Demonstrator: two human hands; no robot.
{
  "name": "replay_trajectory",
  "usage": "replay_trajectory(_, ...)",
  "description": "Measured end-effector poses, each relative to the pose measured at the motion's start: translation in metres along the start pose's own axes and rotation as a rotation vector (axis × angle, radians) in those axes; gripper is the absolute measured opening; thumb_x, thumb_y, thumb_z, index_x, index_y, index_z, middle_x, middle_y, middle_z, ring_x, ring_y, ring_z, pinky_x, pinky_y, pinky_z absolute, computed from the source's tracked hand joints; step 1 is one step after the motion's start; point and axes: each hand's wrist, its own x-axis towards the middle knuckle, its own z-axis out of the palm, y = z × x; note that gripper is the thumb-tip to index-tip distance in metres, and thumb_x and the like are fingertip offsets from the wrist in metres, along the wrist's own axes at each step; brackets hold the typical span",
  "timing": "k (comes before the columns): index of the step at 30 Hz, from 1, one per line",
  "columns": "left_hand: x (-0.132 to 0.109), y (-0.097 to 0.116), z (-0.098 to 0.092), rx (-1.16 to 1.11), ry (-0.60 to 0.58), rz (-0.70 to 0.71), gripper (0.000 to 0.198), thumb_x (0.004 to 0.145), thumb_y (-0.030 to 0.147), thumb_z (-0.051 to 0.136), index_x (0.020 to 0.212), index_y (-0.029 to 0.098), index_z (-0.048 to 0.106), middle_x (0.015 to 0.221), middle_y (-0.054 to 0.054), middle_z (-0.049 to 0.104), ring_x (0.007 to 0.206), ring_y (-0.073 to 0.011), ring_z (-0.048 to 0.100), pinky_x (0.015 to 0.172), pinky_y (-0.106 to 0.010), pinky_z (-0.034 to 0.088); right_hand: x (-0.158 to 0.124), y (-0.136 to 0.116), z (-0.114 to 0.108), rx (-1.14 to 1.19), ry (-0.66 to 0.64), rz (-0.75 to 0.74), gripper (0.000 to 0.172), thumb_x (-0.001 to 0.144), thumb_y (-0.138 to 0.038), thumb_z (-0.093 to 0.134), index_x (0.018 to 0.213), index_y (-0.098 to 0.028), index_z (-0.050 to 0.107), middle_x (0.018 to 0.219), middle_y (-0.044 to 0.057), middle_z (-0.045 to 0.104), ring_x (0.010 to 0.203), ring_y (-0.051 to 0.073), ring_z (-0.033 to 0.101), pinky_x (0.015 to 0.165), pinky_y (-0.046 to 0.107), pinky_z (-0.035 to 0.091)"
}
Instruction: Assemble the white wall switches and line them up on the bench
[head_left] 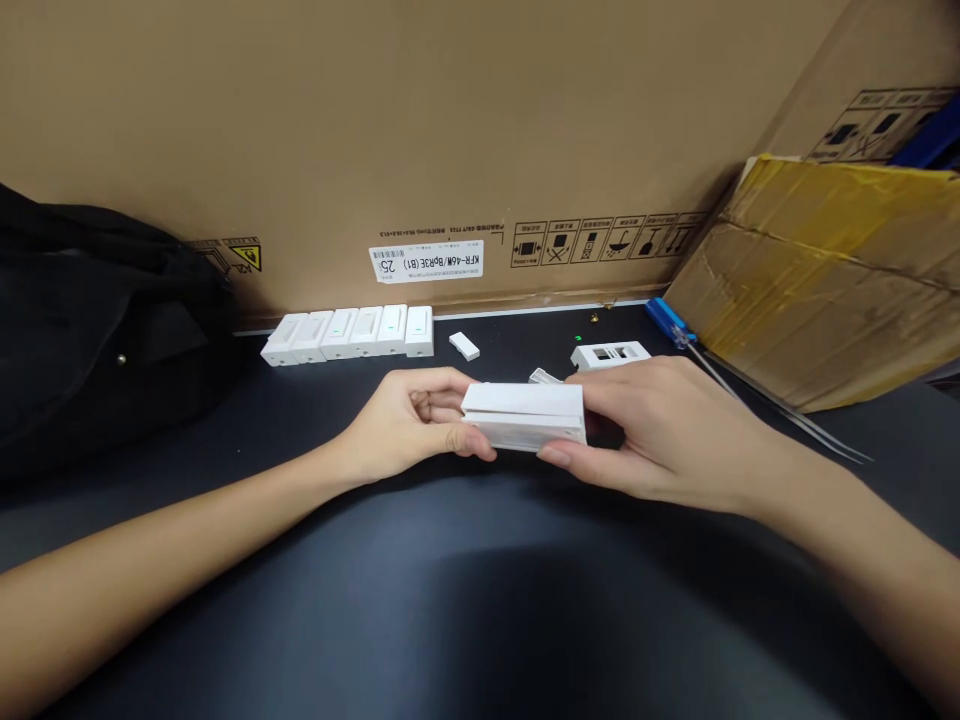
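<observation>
Between both hands I hold a white plastic switch housing (523, 415), raised a little above the dark table. Its long side faces me, and a thin slanted gap runs between its upper panel and the lower part. My left hand (420, 415) grips the left end, thumb in front and fingers behind. At the right end my right hand (652, 425) presses its thumb on the front lower corner; its other fingers are mostly hidden. Just behind the housing, a small white plastic piece (544, 376) is partly covered. A white frame with openings (610, 354) lies beyond my right hand.
Several white switches (347, 334) stand in a row at the back left, near a loose white rocker piece (464, 346). A blue-handled screwdriver (667, 321) and small brass parts (595, 318) lie at the back right. Cardboard boxes (420, 120) and a black bag (97, 330) border the table.
</observation>
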Motion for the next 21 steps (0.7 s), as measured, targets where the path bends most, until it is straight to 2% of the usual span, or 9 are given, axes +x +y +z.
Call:
replay_trajectory(6, -0.0034, 0.0028, 0.0026, 0.105, 0.036, 0.037, 0.035, 0.067, 0.027, 0.100, 0.086, 0.012, 0.075, 0.074, -0.005, 0.080, 0.066, -0.0167, 0.076, 0.063, -0.021, 0.061, -0.0012, 0.0000, -0.0017, 0.051, -0.057, -0.006, 0.065, 0.097, -0.077, 0.040, 0.071, -0.021, 0.059, 0.061, 0.003, 0.060, 0.053, 0.016, 0.048, 0.057, 0.032, 0.024)
replay_trajectory(11, -0.0057, 0.0021, 0.0027, 0.149, 0.042, 0.095, 0.043, 0.071, 0.026, 0.098, 0.106, 0.012, 0.077, 0.080, -0.005, 0.081, 0.066, -0.0157, 0.076, 0.064, -0.021, 0.062, 0.0010, 0.0005, -0.0029, 0.158, -0.094, 0.013, 0.065, 0.098, -0.074, 0.040, 0.066, -0.020, 0.059, 0.056, 0.001, 0.056, 0.051, 0.013, 0.045, 0.057, 0.031, 0.024)
replay_trajectory(15, -0.0063, 0.0009, 0.0024, 0.141, -0.049, 0.126, 0.050, 0.070, 0.021, 0.098, 0.115, 0.015, 0.077, 0.087, -0.003, 0.082, 0.071, -0.0152, 0.077, 0.068, -0.021, 0.064, 0.0014, 0.0004, -0.0027, 0.207, -0.088, 0.007, 0.062, 0.100, -0.069, 0.041, 0.069, -0.020, 0.064, 0.055, 0.000, 0.054, 0.050, 0.012, 0.044, 0.056, 0.031, 0.024)
replay_trajectory(18, -0.0068, -0.0017, 0.0021, 0.176, -0.109, 0.141, 0.062, 0.067, 0.021, 0.100, 0.124, 0.017, 0.076, 0.097, -0.005, 0.083, 0.081, -0.0182, 0.079, 0.077, -0.026, 0.066, 0.0015, -0.0002, -0.0018, 0.229, -0.101, 0.003, 0.065, 0.101, -0.069, 0.038, 0.070, -0.020, 0.066, 0.054, -0.001, 0.053, 0.049, 0.012, 0.042, 0.056, 0.032, 0.024)
replay_trajectory(21, -0.0074, -0.0041, 0.0021, 0.217, -0.087, 0.136, 0.069, 0.067, 0.023, 0.100, 0.131, 0.018, 0.073, 0.101, -0.007, 0.084, 0.084, -0.0202, 0.080, 0.077, -0.027, 0.066, 0.0017, 0.0005, -0.0007, 0.200, -0.105, -0.002, 0.065, 0.105, -0.067, 0.034, 0.072, -0.020, 0.065, 0.057, 0.000, 0.057, 0.051, 0.013, 0.044, 0.057, 0.032, 0.026)
